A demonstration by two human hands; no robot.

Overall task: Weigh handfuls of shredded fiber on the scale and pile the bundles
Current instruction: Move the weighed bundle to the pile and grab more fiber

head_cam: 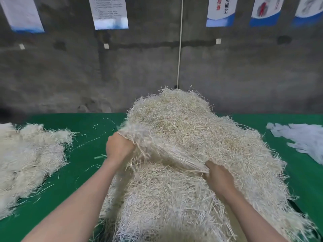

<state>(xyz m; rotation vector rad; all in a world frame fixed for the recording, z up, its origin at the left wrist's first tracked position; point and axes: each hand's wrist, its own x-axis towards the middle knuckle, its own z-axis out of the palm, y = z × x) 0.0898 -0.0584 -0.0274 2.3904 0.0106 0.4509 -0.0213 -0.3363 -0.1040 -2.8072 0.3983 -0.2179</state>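
Left hand: my left hand (118, 149) is curling its fingers round the far-left end of a bundle of fiber (157, 151), gripping it just above the big heap.
Right hand: my right hand (218, 179) is pinching the near-right end of that same bundle, fingers closed tight on the strands.
Bundle: it is stretching between my two hands, slanting from far left down to near right, its loose ends hanging onto the heap.
Main heap: the large pile of shredded fiber (183, 119) is lying in the middle of the green table (83, 154), right in front of me.
Left side: a second pile of fiber (26, 158) is sitting well apart, by the table's left edge.
Right side: pale blue-white strips (304, 138) are lying at the far right.
Behind: a grey wall (52, 75) is carrying posters (108, 13).
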